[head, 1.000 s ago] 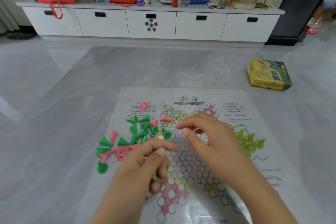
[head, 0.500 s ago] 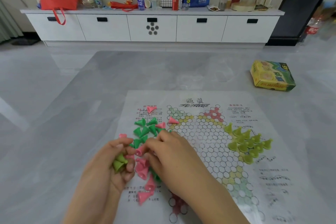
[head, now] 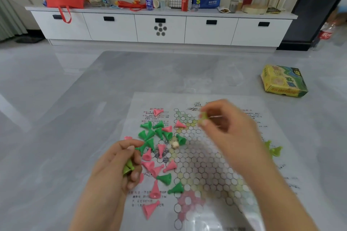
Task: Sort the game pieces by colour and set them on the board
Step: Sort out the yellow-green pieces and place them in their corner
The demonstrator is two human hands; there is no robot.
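Holding a few yellow-green plastic cone pieces (head: 128, 167) in the curled fingers of the left hand (head: 120, 165), low over the left edge of the printed paper game board (head: 206, 165). Pinching one more yellow-green cone piece (head: 203, 117) between thumb and fingertips of the right hand (head: 228, 127), blurred, raised above the board's far edge. Lying mixed on the board's left half: dark green plastic cone pieces (head: 154, 133) and pink plastic cone pieces (head: 152, 167), most tipped on their sides, with a small pale die (head: 175, 144) among them. Showing near the board's right edge, partly behind the right forearm: a cluster of yellow-green cones (head: 274, 150). Resting toward the grey table's (head: 112, 84) far right corner, well apart from the board: a yellow and green cardboard box (head: 283, 80)
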